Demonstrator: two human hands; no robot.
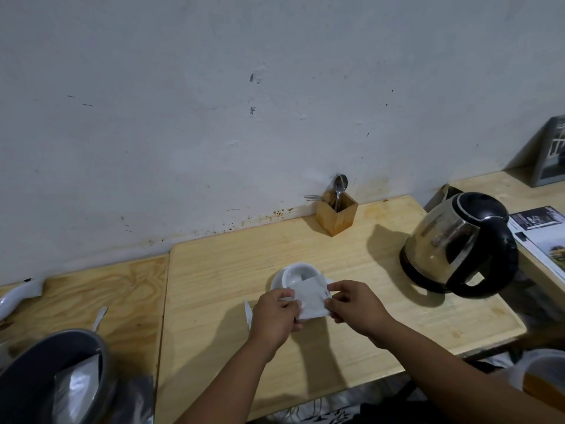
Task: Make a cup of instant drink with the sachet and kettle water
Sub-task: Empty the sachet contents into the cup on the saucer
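Both hands pinched on the sachet, right over the cup

Left hand (276, 313) grips the sachet (312, 299) at its left edge, right hand (356, 307) clamps the right edge, so it's stretched between them. Its long axis looks like it runs from near-left up to far-right, top corner tilted toward the white cup (298, 275) just behind. Cup sits on a saucer (275, 281) mid-table (229, 270); kettle (458, 243) is well off right, spoon holder (336, 214) by the wall.
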